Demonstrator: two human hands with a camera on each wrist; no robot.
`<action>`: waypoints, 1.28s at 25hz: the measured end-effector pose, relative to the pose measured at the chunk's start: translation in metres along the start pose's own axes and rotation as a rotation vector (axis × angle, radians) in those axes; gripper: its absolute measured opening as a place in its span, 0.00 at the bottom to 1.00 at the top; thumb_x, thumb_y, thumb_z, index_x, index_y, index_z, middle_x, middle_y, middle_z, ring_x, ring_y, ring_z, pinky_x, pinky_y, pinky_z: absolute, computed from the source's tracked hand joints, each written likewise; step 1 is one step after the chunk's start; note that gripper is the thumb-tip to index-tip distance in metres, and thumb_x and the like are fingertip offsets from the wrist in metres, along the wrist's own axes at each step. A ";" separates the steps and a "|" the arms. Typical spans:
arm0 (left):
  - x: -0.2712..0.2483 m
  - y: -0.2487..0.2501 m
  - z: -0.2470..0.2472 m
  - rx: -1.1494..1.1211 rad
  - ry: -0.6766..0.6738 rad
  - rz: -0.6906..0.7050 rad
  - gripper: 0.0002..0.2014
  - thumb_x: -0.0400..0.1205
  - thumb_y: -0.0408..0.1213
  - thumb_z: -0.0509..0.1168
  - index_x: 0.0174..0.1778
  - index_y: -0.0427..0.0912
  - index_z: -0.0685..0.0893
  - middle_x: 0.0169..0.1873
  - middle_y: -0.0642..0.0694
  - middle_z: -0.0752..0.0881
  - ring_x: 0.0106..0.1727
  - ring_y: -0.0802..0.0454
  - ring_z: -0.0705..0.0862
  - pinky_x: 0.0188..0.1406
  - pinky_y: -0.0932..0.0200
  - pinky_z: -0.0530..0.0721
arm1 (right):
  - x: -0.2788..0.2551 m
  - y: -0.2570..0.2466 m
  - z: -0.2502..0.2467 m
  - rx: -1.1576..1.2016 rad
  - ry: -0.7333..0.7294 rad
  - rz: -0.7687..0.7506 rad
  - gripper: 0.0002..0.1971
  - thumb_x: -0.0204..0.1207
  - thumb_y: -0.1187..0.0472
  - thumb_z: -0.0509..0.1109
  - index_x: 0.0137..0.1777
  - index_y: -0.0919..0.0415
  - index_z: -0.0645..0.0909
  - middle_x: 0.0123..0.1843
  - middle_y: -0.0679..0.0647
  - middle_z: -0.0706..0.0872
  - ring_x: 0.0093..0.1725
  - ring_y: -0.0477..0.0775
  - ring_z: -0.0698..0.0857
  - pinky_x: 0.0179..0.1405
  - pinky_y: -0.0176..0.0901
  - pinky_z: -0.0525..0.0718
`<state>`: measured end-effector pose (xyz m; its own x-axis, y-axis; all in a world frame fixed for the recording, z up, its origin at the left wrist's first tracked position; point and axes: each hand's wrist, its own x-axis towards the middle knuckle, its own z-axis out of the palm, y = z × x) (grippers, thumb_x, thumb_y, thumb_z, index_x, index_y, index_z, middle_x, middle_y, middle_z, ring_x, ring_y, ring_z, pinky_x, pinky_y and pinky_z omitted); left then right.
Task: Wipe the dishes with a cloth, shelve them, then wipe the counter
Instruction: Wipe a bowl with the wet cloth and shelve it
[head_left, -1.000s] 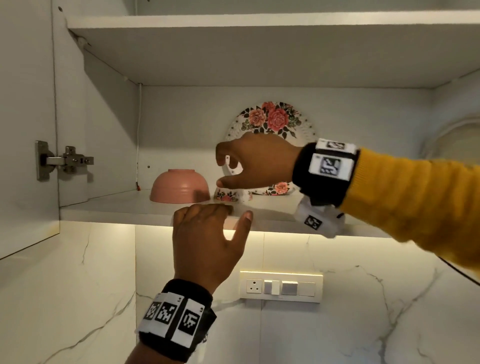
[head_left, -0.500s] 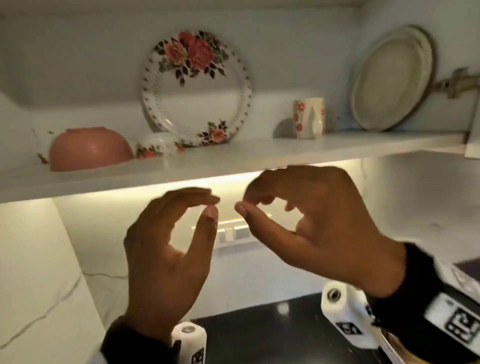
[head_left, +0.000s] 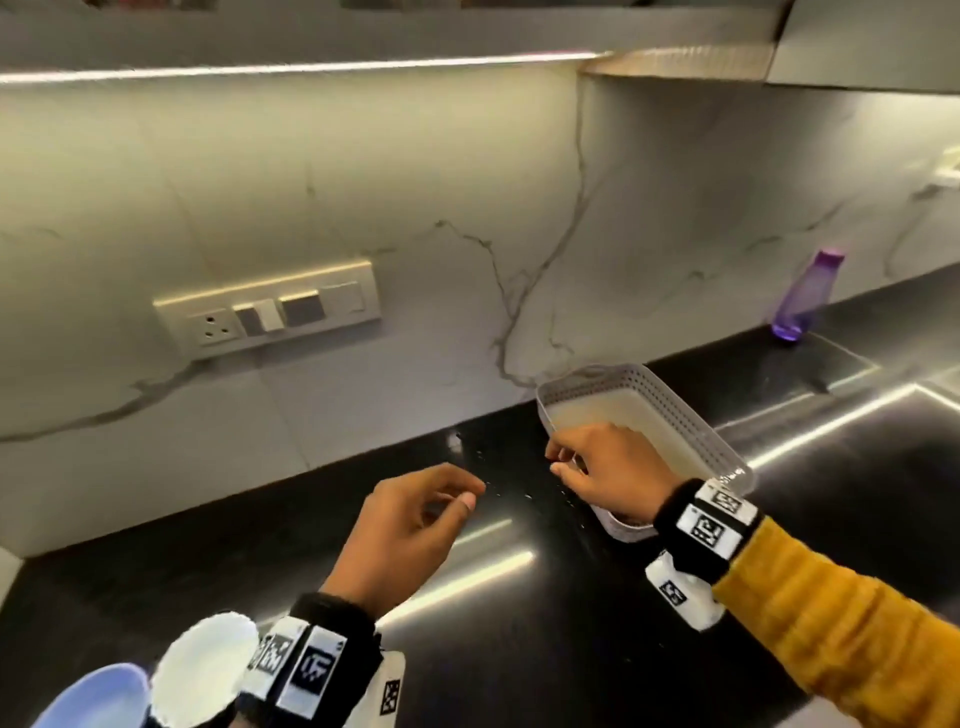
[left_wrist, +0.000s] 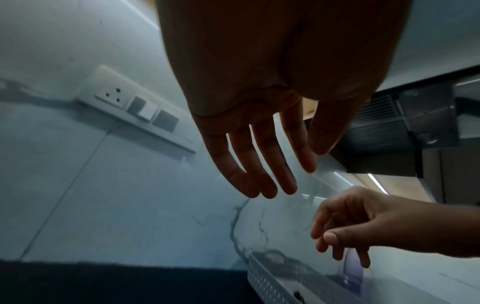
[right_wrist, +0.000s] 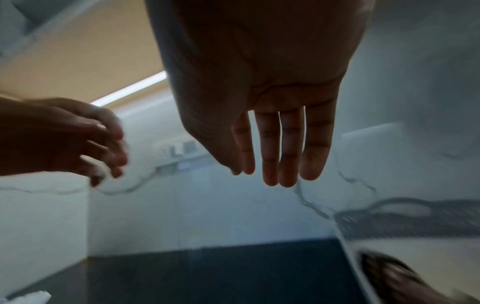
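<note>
1. My left hand (head_left: 410, 525) hovers over the black surface (head_left: 519, 649), fingers loosely curved, thumb near the fingertips, holding nothing.
2. My right hand (head_left: 610, 467) hangs over the near left rim of the basket (head_left: 691, 421), fingers relaxed and empty; whether they touch the rim I cannot tell.
3. The perforated basket sits on the surface against the marble wall (head_left: 467, 208).
4. A white plate (head_left: 202, 670) and a blue dish (head_left: 93, 699) lie at the near left edge, by my left wrist.
5. A purple bottle (head_left: 802, 296) stands far right; a socket panel (head_left: 267, 309) is on the wall.
</note>
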<state>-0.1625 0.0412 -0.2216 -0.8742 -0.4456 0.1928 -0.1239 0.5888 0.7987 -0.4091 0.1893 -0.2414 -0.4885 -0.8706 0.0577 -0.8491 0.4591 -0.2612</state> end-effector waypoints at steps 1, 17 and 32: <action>0.001 -0.005 0.010 -0.011 -0.030 -0.024 0.07 0.87 0.41 0.70 0.54 0.59 0.91 0.47 0.64 0.91 0.50 0.63 0.90 0.50 0.59 0.89 | 0.005 0.021 0.009 -0.023 -0.045 0.049 0.10 0.82 0.48 0.71 0.61 0.44 0.86 0.55 0.46 0.91 0.54 0.52 0.89 0.54 0.47 0.86; 0.026 -0.030 0.096 0.000 -0.030 -0.204 0.07 0.88 0.45 0.67 0.51 0.63 0.90 0.49 0.71 0.90 0.55 0.66 0.88 0.54 0.57 0.90 | 0.056 0.138 0.092 -0.131 -0.478 0.199 0.40 0.76 0.57 0.80 0.83 0.50 0.61 0.68 0.65 0.81 0.65 0.67 0.84 0.58 0.53 0.84; -0.053 -0.108 0.062 0.093 0.231 -0.480 0.08 0.84 0.43 0.72 0.58 0.56 0.89 0.54 0.58 0.90 0.52 0.59 0.89 0.58 0.50 0.89 | 0.004 -0.019 0.016 0.449 0.198 -0.217 0.27 0.71 0.71 0.75 0.68 0.50 0.80 0.57 0.55 0.86 0.53 0.52 0.85 0.49 0.38 0.80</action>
<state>-0.1314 0.0432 -0.3531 -0.5843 -0.8098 -0.0531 -0.5349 0.3350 0.7757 -0.3914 0.1744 -0.2517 -0.3764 -0.8674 0.3255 -0.7867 0.1136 -0.6068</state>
